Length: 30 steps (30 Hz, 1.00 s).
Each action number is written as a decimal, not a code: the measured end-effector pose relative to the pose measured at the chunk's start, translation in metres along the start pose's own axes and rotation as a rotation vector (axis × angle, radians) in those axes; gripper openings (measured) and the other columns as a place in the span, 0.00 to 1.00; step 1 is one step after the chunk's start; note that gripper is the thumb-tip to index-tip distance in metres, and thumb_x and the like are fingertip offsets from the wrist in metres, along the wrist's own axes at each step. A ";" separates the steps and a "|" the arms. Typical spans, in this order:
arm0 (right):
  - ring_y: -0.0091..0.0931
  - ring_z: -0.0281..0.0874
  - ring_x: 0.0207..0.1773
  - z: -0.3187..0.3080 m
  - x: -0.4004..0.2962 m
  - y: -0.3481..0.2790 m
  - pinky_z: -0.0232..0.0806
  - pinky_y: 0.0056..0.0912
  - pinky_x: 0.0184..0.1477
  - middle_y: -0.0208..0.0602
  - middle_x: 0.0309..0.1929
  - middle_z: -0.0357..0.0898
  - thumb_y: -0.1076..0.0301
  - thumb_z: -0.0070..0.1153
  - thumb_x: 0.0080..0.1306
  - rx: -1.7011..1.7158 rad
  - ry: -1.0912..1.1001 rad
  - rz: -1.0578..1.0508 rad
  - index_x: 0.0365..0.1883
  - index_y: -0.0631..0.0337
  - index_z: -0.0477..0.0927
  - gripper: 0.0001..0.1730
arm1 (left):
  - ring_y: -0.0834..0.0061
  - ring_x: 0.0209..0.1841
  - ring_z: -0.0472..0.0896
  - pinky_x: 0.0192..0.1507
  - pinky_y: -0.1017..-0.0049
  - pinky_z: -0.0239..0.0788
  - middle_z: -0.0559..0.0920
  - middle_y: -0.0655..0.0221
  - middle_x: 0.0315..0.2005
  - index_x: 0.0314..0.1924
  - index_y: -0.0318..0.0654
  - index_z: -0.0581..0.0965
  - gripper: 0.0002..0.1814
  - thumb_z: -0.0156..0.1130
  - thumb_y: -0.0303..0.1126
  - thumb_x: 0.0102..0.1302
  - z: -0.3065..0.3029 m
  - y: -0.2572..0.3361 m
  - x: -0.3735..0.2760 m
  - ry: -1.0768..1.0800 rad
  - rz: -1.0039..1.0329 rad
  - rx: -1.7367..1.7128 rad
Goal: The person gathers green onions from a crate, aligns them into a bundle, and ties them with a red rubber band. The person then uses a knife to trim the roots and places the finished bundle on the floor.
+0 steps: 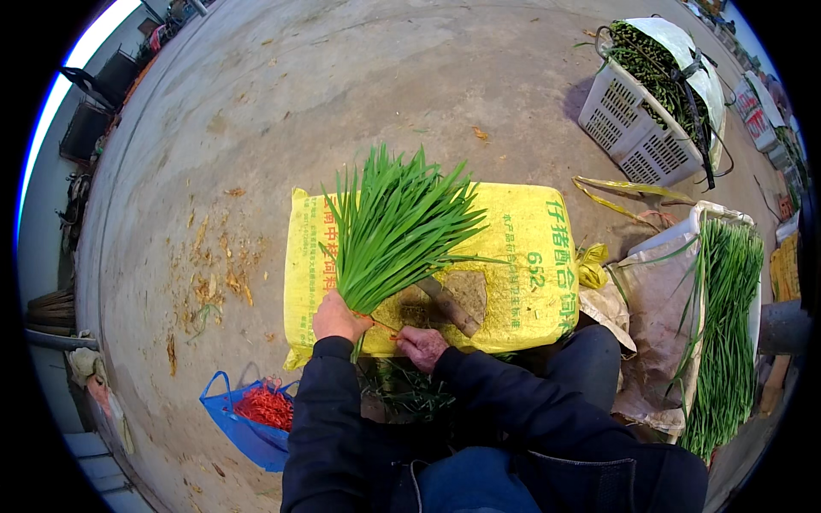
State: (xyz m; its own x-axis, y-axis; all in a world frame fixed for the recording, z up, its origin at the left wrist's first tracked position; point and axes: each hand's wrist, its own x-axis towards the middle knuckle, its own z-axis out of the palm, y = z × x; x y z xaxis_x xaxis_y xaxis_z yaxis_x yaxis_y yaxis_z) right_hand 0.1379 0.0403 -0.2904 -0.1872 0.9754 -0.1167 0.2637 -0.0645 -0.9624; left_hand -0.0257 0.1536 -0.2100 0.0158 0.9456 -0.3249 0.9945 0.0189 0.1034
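Observation:
My left hand is closed around the lower end of a bundle of long green leaves, perhaps garlic chives. The leaves fan out over a yellow woven feed sack that bears writing. A thin red-orange tie crosses the bundle at my left hand and runs to my right hand, whose fingers pinch it. Just beyond my right hand, a short wooden stick or handle lies on the sack. My left hand hides part of the stems and of the tie.
A blue bag of red ties stands on the floor at left. At right is a white crate of long green leaves. A white slatted crate of greens stands at upper right. Dry scraps litter the concrete floor.

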 end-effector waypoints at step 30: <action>0.47 0.73 0.57 -0.250 0.168 -0.045 0.69 0.44 0.57 0.51 0.57 0.73 0.64 0.47 0.73 -0.616 0.101 -0.385 0.61 0.59 0.70 0.20 | 0.50 0.48 0.78 0.49 0.61 0.73 0.76 0.49 0.45 0.49 0.30 0.65 0.45 0.82 0.42 0.36 0.010 0.007 0.008 -0.121 0.072 -0.068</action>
State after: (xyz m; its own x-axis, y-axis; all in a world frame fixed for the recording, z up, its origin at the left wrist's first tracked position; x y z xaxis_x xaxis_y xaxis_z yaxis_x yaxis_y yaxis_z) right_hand 0.3311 0.2597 -0.2051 -0.2933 0.9218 0.2535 0.6867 0.3876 -0.6149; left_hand -0.0172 0.1578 -0.2217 0.1036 0.8994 -0.4247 0.9811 -0.0222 0.1923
